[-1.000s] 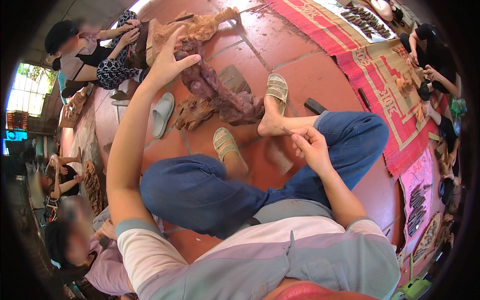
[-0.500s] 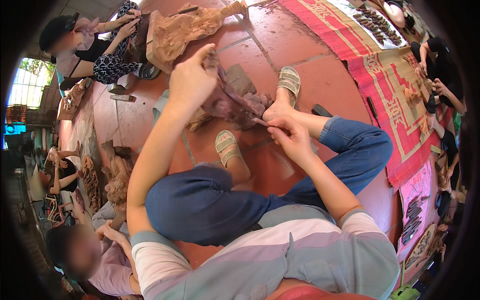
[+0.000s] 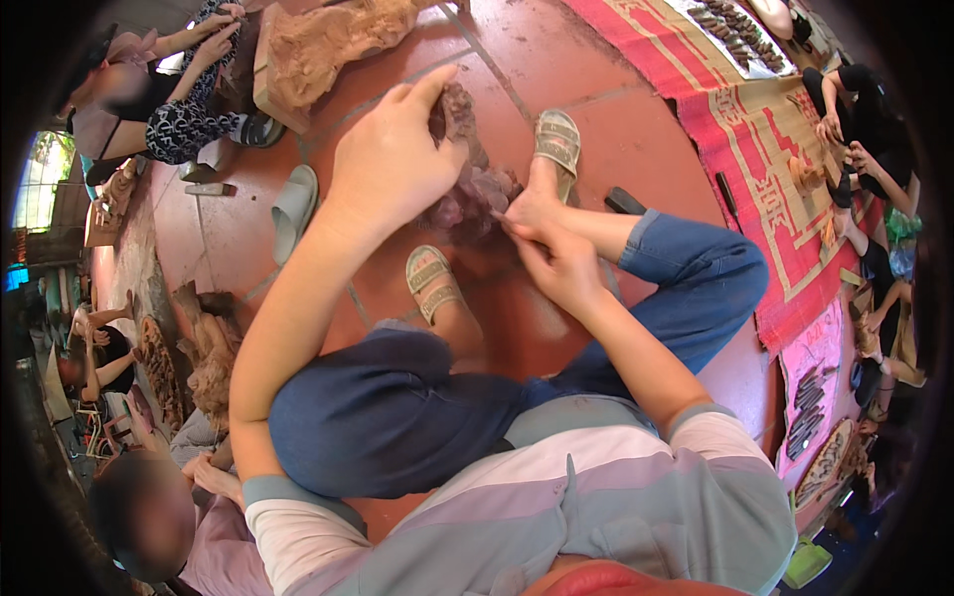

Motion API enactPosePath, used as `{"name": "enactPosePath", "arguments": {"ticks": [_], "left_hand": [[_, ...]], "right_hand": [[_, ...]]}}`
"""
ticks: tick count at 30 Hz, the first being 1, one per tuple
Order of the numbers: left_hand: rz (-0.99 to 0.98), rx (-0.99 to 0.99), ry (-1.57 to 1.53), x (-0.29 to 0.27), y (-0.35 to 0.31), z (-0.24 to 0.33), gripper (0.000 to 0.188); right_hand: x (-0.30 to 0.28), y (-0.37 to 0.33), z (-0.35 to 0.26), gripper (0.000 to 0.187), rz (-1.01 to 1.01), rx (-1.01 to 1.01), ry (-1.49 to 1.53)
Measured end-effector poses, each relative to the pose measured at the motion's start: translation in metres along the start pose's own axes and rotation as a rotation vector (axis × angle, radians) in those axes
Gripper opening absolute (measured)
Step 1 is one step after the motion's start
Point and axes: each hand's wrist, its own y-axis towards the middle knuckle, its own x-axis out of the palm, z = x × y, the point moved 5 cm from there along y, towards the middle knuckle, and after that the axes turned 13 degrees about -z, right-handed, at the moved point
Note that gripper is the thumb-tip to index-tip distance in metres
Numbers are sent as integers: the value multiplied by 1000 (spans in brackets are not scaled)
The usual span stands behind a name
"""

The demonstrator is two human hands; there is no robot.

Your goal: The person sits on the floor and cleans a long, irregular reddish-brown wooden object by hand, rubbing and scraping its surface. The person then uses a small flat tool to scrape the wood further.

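A knobbly, dark purplish-brown wood carving is tilted up above the floor between my feet. My left hand is closed round its upper part, and the back of the hand covers much of the piece. At the lower right end of the carving, my right hand is closed in a pinch. A thin tip shows at its fingertips against the wood, too small to name. My sandalled feet stand on either side, the right sandal farther off than the left sandal.
A large pale wood carving lies at the far left, near a seated person. One grey-green slipper rests on the red tiles. To the right spreads a red and straw mat, with a dark bar short of it. Other people sit on both sides.
The carving has turned more upright, and my left hand has rolled over it. My right hand stays at its lower end. The whole view has shifted slightly, and the slipper now shows fully.
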Motion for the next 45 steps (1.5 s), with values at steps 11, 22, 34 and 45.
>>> {"name": "enactPosePath", "arguments": {"ticks": [11, 22, 34, 45], "left_hand": [[19, 147, -376, 9, 2, -10, 29], [-9, 77, -357, 10, 2, -6, 26], [-17, 13, -429, 9, 4, -3, 26], [7, 50, -468, 12, 5, -3, 25]], "right_hand": [[1, -4, -6, 13, -49, -65, -12], [7, 7, -6, 8, -79, -101, -71], [3, 30, 6, 13, 22, -195, 47], [20, 33, 9, 9, 34, -81, -43]]}}
